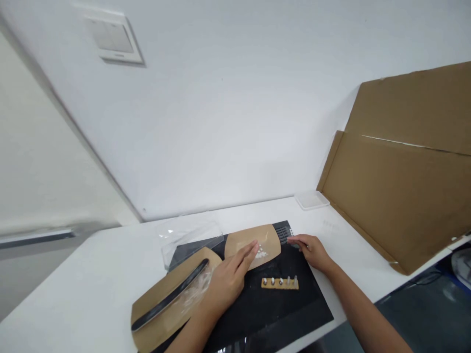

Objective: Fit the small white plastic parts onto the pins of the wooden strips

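Observation:
My left hand (230, 280) reaches over a tan curved board (237, 240), its fingers stretched out beside a small heap of white bits (261, 253). Whether its fingertips touch the bits, I cannot tell. At the board's right end, my right hand (309, 249) has thumb and fingers drawn together by a dark gridded piece (282, 234); anything between them is too small to make out. A small yellowish stand (279, 284) with several upright pegs, some white-tipped, sits on the black mat (272, 314) between my hands.
A second tan board (158, 309), at the left, carries a long black strip (171, 294) and a clear plastic bag (198, 289). Behind it lies a clear plastic cover (191, 235). A shallow translucent tray (312, 199) is near the wall, beside a large open cardboard box (397, 186).

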`<state>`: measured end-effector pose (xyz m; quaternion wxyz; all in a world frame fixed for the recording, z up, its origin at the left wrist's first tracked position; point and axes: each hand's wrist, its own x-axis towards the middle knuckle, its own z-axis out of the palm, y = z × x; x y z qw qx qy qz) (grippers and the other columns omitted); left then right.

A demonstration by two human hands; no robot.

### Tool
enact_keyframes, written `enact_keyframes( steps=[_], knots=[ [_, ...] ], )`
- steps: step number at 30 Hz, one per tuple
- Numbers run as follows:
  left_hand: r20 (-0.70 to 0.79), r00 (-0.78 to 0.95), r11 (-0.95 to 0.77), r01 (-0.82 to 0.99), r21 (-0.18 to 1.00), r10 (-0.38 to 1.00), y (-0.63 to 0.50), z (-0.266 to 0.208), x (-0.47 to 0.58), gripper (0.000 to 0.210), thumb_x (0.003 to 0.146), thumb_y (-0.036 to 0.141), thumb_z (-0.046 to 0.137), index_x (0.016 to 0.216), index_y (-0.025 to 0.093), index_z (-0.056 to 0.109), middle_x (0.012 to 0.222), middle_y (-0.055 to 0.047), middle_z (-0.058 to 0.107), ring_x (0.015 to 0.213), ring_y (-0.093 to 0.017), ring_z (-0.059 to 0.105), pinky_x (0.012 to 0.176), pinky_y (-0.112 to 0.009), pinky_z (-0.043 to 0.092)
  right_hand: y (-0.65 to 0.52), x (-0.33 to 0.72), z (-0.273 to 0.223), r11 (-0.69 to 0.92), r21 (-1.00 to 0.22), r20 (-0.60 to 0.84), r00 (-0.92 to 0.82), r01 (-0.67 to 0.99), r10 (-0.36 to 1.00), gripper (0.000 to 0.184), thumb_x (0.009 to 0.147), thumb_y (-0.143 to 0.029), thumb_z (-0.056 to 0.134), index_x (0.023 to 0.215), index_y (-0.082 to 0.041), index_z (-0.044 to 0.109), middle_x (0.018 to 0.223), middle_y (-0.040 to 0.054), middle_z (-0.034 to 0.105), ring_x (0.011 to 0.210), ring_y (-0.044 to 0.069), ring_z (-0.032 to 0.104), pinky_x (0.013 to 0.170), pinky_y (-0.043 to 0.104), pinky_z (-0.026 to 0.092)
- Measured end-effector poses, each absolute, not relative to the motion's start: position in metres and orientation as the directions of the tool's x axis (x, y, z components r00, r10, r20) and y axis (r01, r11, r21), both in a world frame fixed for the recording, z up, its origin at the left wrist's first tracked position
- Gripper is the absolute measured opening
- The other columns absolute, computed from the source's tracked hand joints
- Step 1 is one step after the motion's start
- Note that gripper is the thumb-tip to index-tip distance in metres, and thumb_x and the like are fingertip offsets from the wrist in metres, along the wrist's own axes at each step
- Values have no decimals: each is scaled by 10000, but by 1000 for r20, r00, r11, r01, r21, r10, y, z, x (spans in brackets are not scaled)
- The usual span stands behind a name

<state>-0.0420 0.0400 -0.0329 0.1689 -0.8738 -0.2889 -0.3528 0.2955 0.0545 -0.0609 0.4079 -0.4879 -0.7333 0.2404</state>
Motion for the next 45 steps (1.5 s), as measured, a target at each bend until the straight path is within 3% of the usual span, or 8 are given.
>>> enact_keyframes(
  steps=[7,10,14,19,24,29,39,45],
  knots=[
    [698,642,-871,488,-51,319,38,-24,-39,359,1020,144,582,1364,206,663,1061,-108,794,957,-224,768,845,-340,654,52,296,-63,409,-745,366,-189,527,911,359,1041,-363,552,1360,-317,710,932,19,844,914,254,816,909,434,659],
    [709,631,-875,482,-39,315,39,-30,-38,320,1026,125,584,1324,208,665,963,-79,790,897,-211,762,825,-341,656,56,301,-68,393,-744,390,-127,541,912,438,1044,-264,437,1415,-314,663,1076,40,835,950,245,820,889,432,667],
    [707,605,-861,508,10,366,41,-39,-38,505,1044,75,478,1535,193,484,1076,-115,792,1008,-231,768,899,-378,658,45,309,-76,352,-754,429,9,554,903,665,972,-172,422,1623,-307,407,1501,106,641,1223,262,743,940,443,660],
    [681,562,-818,567,95,469,36,-36,-33,724,1026,33,365,1689,246,166,1427,-153,681,1194,-240,741,933,-384,662,-5,307,-85,327,-641,500,55,695,864,467,951,-244,557,1399,-306,674,1725,54,351,1587,330,362,1260,579,406],
    [679,507,-813,531,239,531,29,-33,-26,661,1041,170,494,1640,217,220,1546,-224,518,1242,-271,701,923,-414,665,-41,296,-84,390,-479,445,-165,787,880,454,1014,-348,597,1465,-302,606,1671,81,448,1583,329,371,1275,593,387],
    [730,494,-845,489,216,472,31,-43,-25,516,1024,183,537,1505,205,353,1421,-197,553,1332,-305,602,1013,-492,615,-42,293,-78,436,-349,449,-260,830,855,556,1015,-366,603,1557,-299,501,1603,92,542,1567,332,402,1292,640,312],
    [647,643,-894,424,146,411,35,-28,-32,295,1016,120,468,1280,190,578,1116,-108,699,1034,-271,658,991,-484,542,-44,294,-84,443,-370,452,-258,817,854,568,969,-220,578,1531,-291,531,1560,83,587,1506,309,491,1247,578,416],
    [585,736,-938,305,165,342,34,-25,-33,430,836,-3,416,1162,190,622,982,-84,697,969,-247,642,962,-449,517,-56,297,-88,434,-349,453,-256,831,854,542,981,-189,543,1514,-291,555,1592,67,557,1564,297,411,1236,555,441]
  ],
)
